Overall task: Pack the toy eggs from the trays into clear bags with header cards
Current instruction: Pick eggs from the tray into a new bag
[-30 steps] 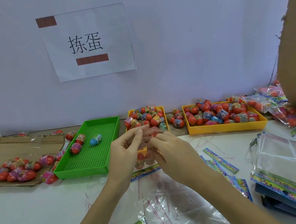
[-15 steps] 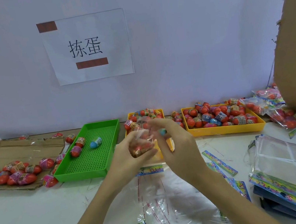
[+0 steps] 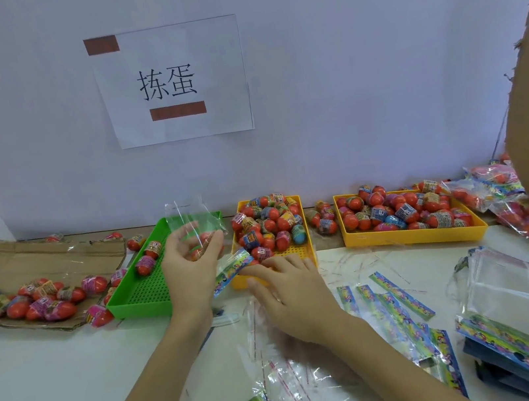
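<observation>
The left hand (image 3: pixel 190 264) gripped a clear bag (image 3: pixel 195 227) holding eggs, raised over the green tray's (image 3: pixel 138 289) right edge. The right hand (image 3: pixel 291 291), fingers straight and released, lay flat at the near rim of the small yellow tray (image 3: pixel 305 228), just right of the green tray, touching a header card (image 3: pixel 230 269). Bare counter (image 3: pixel 60 388) lay open nearer than the green tray.

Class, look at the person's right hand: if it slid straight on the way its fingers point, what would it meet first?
Probably the toy eggs in the near yellow tray; the right hand already reaches its front edge, though depth is unclear.
</observation>
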